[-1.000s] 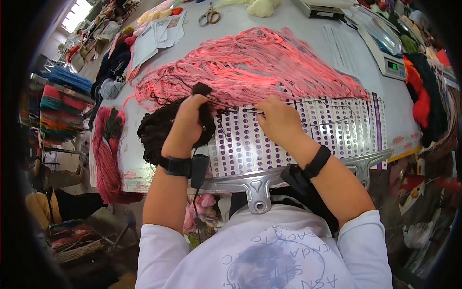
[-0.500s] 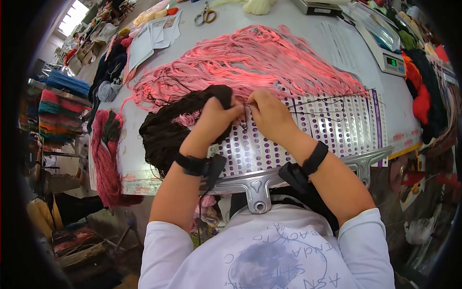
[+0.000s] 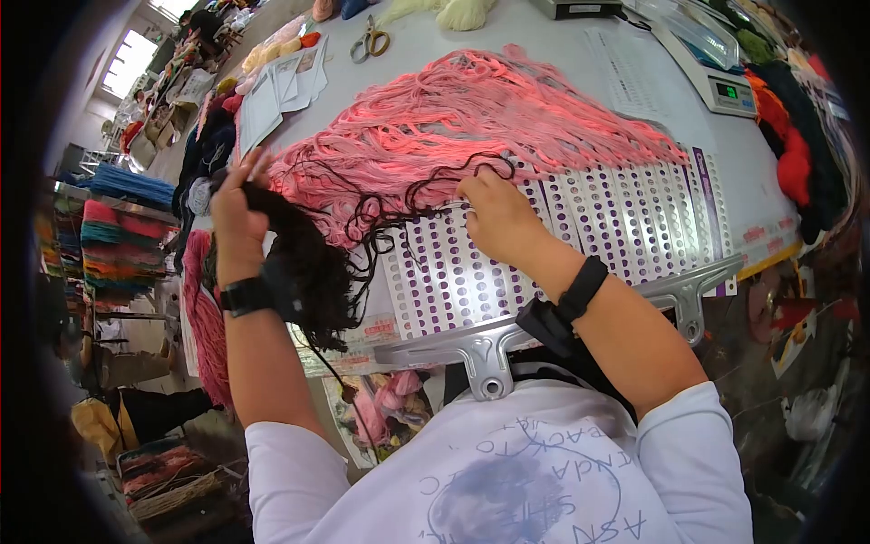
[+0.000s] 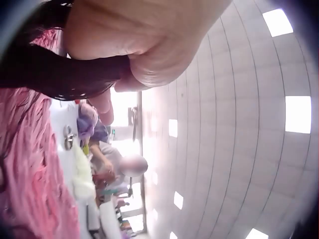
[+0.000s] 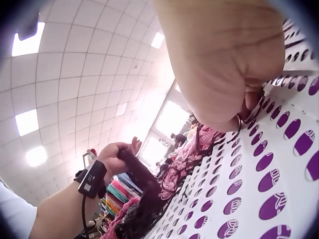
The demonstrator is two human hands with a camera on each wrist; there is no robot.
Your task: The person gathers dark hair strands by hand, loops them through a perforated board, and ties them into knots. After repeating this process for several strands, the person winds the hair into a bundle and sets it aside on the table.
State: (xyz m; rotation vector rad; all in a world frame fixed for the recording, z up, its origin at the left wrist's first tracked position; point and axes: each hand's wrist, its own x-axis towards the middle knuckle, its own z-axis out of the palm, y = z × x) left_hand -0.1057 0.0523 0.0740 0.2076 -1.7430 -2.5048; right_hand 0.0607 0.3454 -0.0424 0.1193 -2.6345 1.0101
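My left hand [image 3: 240,218] has the dark skein [image 3: 313,267] gripped near the table's [image 3: 748,163] near left corner, lol, and my right hand's [image 3: 503,219] curled fingers are pinching a dark strand [image 5: 240,121] over the punched cards [image 3: 634,208].

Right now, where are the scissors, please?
In the head view, the scissors lie left of centre, beyond the pink yarn, between the papers and the pale yellow yarn.

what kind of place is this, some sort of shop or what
Probably a yarn or textile workroom. Coloured hanks hang on a rack at the left, pink yarn is spread over the worktable beside a hank of dark yarn, and a digital scale sits towards the right.
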